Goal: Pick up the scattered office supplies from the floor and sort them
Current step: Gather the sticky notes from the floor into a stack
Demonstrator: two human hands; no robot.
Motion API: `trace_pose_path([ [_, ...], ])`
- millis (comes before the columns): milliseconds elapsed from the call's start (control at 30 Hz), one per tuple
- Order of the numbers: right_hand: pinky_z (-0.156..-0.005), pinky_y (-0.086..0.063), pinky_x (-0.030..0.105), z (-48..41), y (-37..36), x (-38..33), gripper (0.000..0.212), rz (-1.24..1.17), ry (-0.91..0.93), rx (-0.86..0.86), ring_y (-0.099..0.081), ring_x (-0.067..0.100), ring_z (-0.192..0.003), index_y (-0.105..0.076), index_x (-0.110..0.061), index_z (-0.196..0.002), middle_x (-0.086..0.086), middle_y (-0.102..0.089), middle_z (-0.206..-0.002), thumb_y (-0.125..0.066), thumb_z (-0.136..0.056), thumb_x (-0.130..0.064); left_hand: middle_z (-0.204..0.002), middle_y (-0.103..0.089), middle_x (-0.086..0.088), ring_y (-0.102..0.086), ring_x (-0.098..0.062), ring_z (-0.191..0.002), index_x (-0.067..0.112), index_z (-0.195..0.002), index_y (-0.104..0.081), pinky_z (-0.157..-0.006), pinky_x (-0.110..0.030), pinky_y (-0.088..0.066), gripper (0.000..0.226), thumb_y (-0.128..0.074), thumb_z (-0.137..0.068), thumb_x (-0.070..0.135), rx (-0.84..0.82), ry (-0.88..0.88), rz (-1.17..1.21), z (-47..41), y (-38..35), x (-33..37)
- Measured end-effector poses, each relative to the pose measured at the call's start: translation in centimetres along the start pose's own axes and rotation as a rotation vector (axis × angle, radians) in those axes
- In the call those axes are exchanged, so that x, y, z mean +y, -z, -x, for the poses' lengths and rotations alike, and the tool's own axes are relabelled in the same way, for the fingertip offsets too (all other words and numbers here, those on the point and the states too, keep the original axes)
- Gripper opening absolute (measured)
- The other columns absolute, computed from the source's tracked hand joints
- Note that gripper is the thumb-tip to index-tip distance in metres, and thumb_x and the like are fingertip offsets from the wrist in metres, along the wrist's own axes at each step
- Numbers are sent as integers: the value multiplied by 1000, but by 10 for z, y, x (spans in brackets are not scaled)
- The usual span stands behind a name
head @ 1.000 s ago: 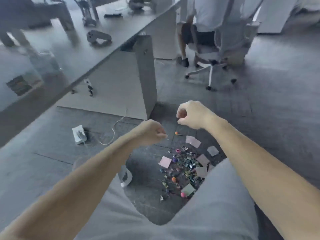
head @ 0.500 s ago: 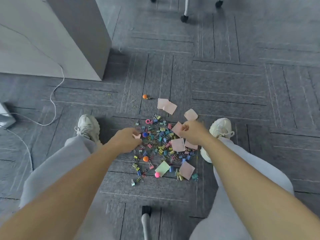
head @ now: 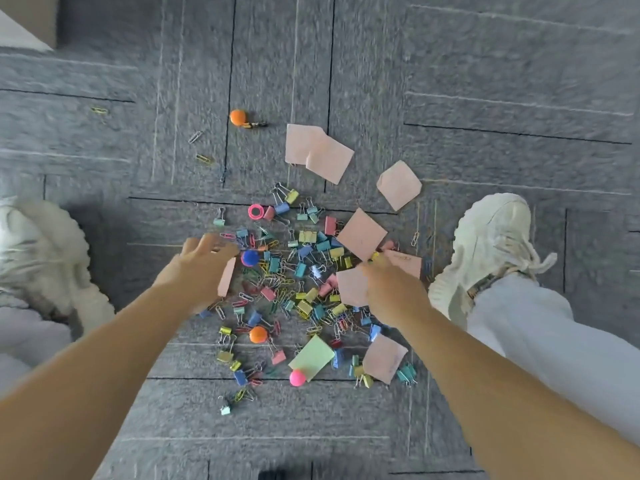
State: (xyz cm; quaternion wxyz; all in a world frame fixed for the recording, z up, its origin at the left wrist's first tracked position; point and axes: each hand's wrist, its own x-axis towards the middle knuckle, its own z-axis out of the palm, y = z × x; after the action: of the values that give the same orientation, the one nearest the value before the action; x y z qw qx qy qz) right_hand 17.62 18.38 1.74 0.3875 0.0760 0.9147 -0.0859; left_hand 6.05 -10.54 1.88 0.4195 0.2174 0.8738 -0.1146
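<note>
While amid binder clips [head: 306, 236], pink notes [head: 362, 233]

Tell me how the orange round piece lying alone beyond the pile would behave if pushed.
The orange round piece looks ball-shaped and smooth, so it would probably roll rather than slide, though the rough carpet may stop it soon. It seems small and light, so a pinch might slip off it.

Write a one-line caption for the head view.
Left hand and right hand reach down into scattered binder clips, paper clips and sticky notes on grey carpet.
</note>
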Motion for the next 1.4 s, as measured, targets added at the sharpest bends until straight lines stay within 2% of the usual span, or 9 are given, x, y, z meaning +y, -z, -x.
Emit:
trace_pose_path([
  [100, -59, -45, 33, -15, -18, -7, 29, 202, 104, 58, -62, 22, -85, -50, -18, -119, 8, -48, -118, -61, -92, -15, -143, -36, -8, -42, -32, -124, 21, -144, -38, -98, -43, -47, 78, -73, -76, 5, 91, 1, -87, -18, -22, -13],
  [367, -70, -53, 32, -15, -32, 5, 20, 9, 41, 129, -54, 22, -96, -52, -13, -109, 6, -46, -117, -62, -91, -11, -108, -63, 9, -57, -16, -106, 29, -113, -67, -91, -34, -47, 27, -66, -90, 42, 123, 55, -187, -22, -10, -23],
  [533, -80, -54, 40, -11, -23, 15, 26, -345, -198, 150, -59, 24, -102, -52, -15, -118, 4, -45, -123, -61, -93, -20, -82, -62, 0, -63, -16, -64, 21, -103, -60, -48, -29, -50, 8, -60, -95, 23, 28, 194, 490, -5, 20, 10],
  [733, -69, -50, 30, -22, -33, 11, 12, -434, -297, 27, -60, 20, -86, -68, -15, -97, 7, -61, -104, -57, -93, -20, -85, -60, -9, -56, -22, -67, 9, -93, -53, -54, -28, -43, 12, -45, -91, 17, -21, 160, 854, -10, 38, 66],
  [800, -59, -40, 24, -21, -30, 11, 7, -550, -333, 49, -57, 17, -82, -63, -20, -87, 0, -63, -93, -59, -92, -22, -100, -63, -17, -63, -31, -78, 5, -99, -52, -64, -37, -54, 16, -40, -92, 13, -14, 200, 1090, -13, 40, 82],
  [900, -57, -31, 25, -11, -26, 12, 16, -671, -358, 77, -54, 17, -81, -53, -22, -80, -9, -54, -76, -61, -92, -28, -118, -56, -14, -69, -28, -92, 27, -104, -47, -83, -47, -58, 34, -34, -96, -4, -19, 299, 1587, -6, 38, 99],
  [1000, -69, -37, 28, -1, -31, 1, 34, -600, -413, 7, -57, 19, -94, -57, -16, -111, -4, -59, -100, -64, -89, -41, -118, -53, -13, -71, -24, -80, 57, -114, -46, -63, -35, -55, 79, -30, -91, -17, -68, 375, 1901, 12, 24, 106],
  [1200, -58, -42, 29, -13, -56, -30, 18, -415, -518, 47, -59, 22, -74, -63, -13, -96, 7, -58, -93, -64, -84, -26, -103, -61, -15, -64, -25, -58, 35, -125, -48, -47, -26, -44, 24, -33, -107, 33, -234, 370, 2009, 29, -4, 91],
  [1400, -48, -26, 27, -4, -16, -27, 23, -833, -368, -20, -42, 12, -55, -58, -18, -70, -5, -49, -61, -75, -85, -23, -79, -56, -14, -49, -20, -57, 14, -120, -54, -54, -29, -40, 88, -11, -86, 83, -192, 261, 1701, -5, -4, 72],
])
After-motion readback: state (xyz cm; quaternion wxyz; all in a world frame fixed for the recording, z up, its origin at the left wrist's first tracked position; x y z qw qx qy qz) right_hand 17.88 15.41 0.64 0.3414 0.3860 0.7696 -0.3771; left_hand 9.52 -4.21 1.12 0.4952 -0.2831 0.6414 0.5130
